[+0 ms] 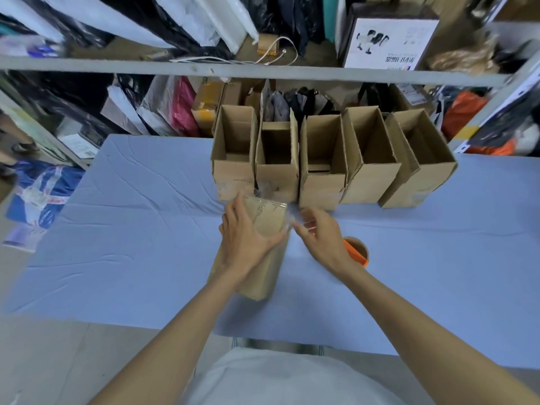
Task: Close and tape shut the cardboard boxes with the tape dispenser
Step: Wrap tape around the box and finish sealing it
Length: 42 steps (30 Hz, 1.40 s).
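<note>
A closed cardboard box (267, 220) stands on the blue table (131, 244) in front of me, clear tape shining over its top. My left hand (244, 238) lies on the box's top and left side, thumb stretched across the lid. My right hand (320, 235) hovers just right of the box, fingers loosely bent near the tape's loose edge; I cannot tell if it pinches the tape. The orange tape dispenser (358, 252) with its brown roll rests on the table behind my right wrist, partly hidden.
Several open cardboard boxes (321, 159) stand in a row along the table's far side. Behind them are metal shelves (204, 68) stuffed with bags and packages. The floor drops away at the table's left edge.
</note>
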Available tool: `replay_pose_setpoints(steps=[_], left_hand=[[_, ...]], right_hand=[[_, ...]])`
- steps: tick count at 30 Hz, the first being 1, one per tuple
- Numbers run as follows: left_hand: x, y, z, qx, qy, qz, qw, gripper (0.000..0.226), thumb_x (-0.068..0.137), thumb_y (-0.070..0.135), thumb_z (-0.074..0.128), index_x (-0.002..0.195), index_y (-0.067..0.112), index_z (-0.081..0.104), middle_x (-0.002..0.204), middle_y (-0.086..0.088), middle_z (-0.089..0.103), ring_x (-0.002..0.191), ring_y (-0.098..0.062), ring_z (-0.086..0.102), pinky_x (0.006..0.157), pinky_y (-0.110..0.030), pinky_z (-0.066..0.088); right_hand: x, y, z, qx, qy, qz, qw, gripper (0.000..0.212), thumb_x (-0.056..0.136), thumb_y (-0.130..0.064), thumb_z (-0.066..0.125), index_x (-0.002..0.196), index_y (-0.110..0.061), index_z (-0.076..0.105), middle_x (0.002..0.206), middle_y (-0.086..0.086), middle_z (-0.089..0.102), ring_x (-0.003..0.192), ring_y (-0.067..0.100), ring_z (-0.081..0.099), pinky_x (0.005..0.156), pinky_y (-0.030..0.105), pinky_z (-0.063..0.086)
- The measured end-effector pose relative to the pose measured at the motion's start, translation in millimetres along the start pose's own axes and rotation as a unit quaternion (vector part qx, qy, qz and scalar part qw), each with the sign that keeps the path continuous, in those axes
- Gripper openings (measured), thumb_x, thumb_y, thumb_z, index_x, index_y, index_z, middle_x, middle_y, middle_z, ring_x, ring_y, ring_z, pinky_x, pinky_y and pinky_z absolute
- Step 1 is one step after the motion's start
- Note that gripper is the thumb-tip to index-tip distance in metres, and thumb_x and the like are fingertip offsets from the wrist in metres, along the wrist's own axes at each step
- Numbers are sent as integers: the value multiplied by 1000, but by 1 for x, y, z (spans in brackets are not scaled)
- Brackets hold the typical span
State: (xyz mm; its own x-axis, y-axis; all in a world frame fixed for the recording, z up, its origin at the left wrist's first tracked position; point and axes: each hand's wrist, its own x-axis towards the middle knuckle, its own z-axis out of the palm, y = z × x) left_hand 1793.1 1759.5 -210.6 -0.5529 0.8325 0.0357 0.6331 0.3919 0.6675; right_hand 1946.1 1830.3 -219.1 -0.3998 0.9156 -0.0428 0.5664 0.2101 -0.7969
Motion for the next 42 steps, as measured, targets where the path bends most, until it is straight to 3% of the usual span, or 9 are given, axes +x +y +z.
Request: replay_pose_setpoints(steps=[4,7,11,16,21,30,34,38,42], left_hand=[[-1,13,-9,-141,36,1,989,114,58,62,81,146,28,19,141,7,32,131,-9,34,104,-24,33],[-2,10,-17,-290,48,-48,955,70,75,43,78,131,33,38,118,16,54,110,-1,54,83,-6,44],[-7,2,-24,-310,54,-57,948,28,84,24,73,102,35,53,100,16,62,92,5,59,66,-5,44],[-11,0,-30,-317,46,-57,946,24,86,20,71,97,35,57,99,17,63,92,7,58,68,-6,46],[-9,0,-36,-312,32,-41,948,23,84,11,71,95,28,61,97,11,64,87,2,59,66,-8,47],[-5,0,-44,-276,8,8,961,14,89,20,67,81,30,61,91,6,60,83,-1,57,66,-10,46],[-3,-5,-45,-260,-1,2,966,17,86,11,67,76,23,59,90,3,57,80,-2,55,67,-13,47],[-3,-4,-43,-257,-20,-13,966,18,88,16,66,73,17,55,83,1,55,72,-2,49,64,-12,43],[-3,-6,-43,-248,-29,-15,968,25,90,24,64,71,13,54,78,-3,55,66,-1,46,61,-12,40]], right_hand=[[6,-32,-1,183,68,32,980,17,94,-19,57,107,-12,64,98,-2,69,93,9,64,76,30,56],[5,-28,-11,242,59,75,966,14,96,-15,54,104,-7,62,99,7,67,94,18,65,69,33,60],[-6,-22,-15,215,59,42,974,7,95,-12,56,91,-9,61,88,1,66,84,12,64,63,21,54],[-11,-27,-15,132,97,9,987,13,90,-10,59,88,-22,60,88,-12,63,86,4,59,70,23,52],[-14,-32,-15,130,89,-11,987,19,87,-2,58,88,-20,61,91,-9,63,89,3,60,70,26,55],[-20,-40,-19,130,77,-43,988,8,81,-20,76,83,-18,68,96,-4,59,91,13,62,68,28,57],[-20,-42,-22,145,67,-42,986,7,77,-18,80,80,-18,73,95,-2,61,92,11,60,69,27,57],[-18,-45,-23,172,54,7,984,7,75,-15,80,75,-15,73,87,-5,66,85,17,64,68,40,58],[-19,-48,-22,172,56,29,983,12,80,-22,77,72,-15,72,82,-4,67,70,18,63,69,40,56]])
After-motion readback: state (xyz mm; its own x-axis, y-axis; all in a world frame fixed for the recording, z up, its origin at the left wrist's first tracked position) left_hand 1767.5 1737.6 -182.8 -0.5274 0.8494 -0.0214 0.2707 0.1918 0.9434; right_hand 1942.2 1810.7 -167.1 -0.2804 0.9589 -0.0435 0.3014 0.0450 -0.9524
